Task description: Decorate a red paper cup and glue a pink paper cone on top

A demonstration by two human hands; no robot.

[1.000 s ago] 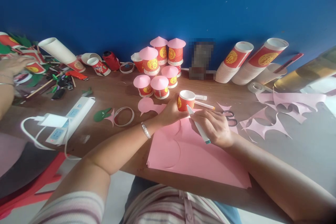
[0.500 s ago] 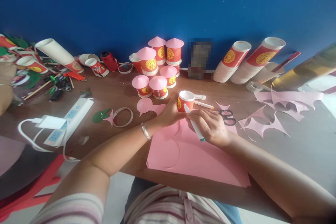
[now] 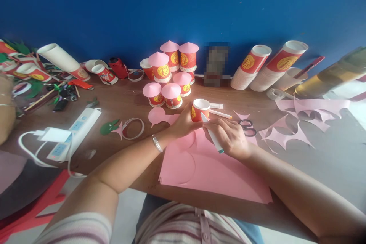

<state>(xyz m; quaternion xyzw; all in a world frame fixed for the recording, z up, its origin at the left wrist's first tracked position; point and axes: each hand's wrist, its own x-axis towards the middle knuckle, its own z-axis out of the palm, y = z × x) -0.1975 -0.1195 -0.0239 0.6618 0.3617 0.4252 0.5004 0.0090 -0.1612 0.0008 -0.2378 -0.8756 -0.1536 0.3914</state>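
Near the middle of the frame, my left hand [image 3: 183, 122] has its fingers wrapped round a short red-and-gold paper cup [image 3: 201, 109] with a white rim. My right hand [image 3: 228, 137] grips a white, teal-ended marker pen [image 3: 213, 137], its tip at the cup's side, above pink paper sheets [image 3: 211, 171] on the brown wooden counter [image 3: 120, 93].

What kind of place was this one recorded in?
Probably a craft workspace, at home or in a classroom: pink paper sheets, red paper cups with pink cone roofs and black-handled scissors lie about the brown table.
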